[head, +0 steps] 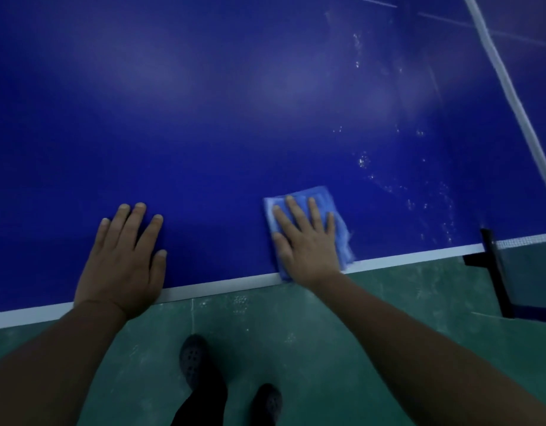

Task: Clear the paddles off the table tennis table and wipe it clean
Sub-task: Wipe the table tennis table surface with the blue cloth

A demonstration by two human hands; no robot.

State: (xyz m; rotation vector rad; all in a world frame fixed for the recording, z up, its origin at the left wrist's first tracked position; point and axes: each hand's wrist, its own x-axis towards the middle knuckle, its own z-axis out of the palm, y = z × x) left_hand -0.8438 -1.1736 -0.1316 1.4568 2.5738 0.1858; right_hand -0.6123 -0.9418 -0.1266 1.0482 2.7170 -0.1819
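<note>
The blue table tennis table (235,118) fills the upper part of the view, with a white line along its near edge. My right hand (305,238) presses flat, fingers spread, on a folded light blue cloth (342,238) lying at that near edge. My left hand (127,256) rests flat on the bare table surface to the left, holding nothing. White wet-looking specks and smears dot the table to the right of the cloth. No paddles are in view.
The net's white top band (505,81) runs along the right side, held by a black post and clamp (493,265) at the table's edge. Below lies a green floor (358,333), where my dark shoes (195,358) stand.
</note>
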